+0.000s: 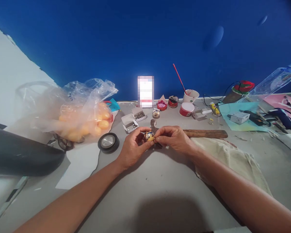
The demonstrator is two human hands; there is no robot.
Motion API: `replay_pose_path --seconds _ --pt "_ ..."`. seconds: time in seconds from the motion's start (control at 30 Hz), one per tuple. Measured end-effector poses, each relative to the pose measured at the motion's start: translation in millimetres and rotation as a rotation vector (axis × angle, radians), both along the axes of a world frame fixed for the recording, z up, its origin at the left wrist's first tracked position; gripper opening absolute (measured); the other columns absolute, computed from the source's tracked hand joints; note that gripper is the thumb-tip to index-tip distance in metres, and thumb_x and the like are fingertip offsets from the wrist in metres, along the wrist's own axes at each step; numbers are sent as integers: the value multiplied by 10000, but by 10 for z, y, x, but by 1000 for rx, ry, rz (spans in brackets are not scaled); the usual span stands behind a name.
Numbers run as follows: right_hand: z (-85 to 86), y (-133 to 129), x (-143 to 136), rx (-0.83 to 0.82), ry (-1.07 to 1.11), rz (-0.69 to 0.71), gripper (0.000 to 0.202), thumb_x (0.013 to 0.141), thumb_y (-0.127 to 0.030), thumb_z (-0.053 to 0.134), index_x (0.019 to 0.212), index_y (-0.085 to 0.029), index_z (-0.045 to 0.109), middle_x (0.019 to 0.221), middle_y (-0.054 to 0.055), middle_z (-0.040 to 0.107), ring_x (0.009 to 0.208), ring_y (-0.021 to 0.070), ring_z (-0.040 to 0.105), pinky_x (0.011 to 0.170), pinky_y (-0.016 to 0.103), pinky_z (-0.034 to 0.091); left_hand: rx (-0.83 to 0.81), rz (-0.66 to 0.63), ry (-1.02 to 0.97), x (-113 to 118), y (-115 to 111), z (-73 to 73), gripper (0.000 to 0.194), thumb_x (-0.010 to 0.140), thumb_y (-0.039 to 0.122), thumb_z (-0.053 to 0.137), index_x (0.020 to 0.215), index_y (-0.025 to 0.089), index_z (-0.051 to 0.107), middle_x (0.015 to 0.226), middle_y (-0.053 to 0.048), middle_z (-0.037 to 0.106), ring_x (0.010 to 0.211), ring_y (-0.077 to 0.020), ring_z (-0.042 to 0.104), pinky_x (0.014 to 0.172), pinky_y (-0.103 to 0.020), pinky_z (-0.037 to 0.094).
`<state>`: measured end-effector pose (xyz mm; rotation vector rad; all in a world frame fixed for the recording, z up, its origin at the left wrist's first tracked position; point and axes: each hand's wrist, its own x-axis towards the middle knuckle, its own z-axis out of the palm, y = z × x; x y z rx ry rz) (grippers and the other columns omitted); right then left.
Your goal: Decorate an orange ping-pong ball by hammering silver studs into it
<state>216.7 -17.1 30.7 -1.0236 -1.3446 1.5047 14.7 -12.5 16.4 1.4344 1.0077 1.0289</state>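
Observation:
My left hand point(133, 146) holds a small yellow ball point(149, 136) dotted with shiny metal and dark pieces, between thumb and fingers. At the ball's right side, the thumb and forefinger of my right hand point(171, 138) are pinched together; whatever sits between them is too small to make out. Just behind both hands lies a hammer, its metal head point(153, 124) partly covered and its wooden handle point(206, 133) pointing right. A similar ball with metal pieces point(156, 113) rests farther back. Two small open boxes point(129, 123) point(139, 114) contain little metal pieces.
A clear bag of orange-yellow balls point(87, 118) lies left, behind a black round object with a metal centre point(108, 142). A lit screen point(145, 92), a red-and-white tub point(186, 109) and a paper cup point(191, 96) stand at the back. Cloth point(228, 158) lies under my right forearm.

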Motion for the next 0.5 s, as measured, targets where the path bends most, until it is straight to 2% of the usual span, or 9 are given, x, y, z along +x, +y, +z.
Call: replay_pose_path --seconds 0.3,0.5 --pt "-16 10 7 -36 -24 -25 212 734 -359 855 798 -173 778 700 13 688 625 123 542 623 299 445 25 -8 37 -10 13 -54 440 750 372 896 1122 195 742 890 -38 715 734 -170 626 699 -293 523" --pt "-11 17 12 -17 -38 -29 196 730 -354 846 768 -179 768 641 -7 649 601 119 520 614 297 442 70 2 36 -12 16 -54 398 733 325 910 1084 202 769 979 -56 713 817 -195 638 757 -305 522"
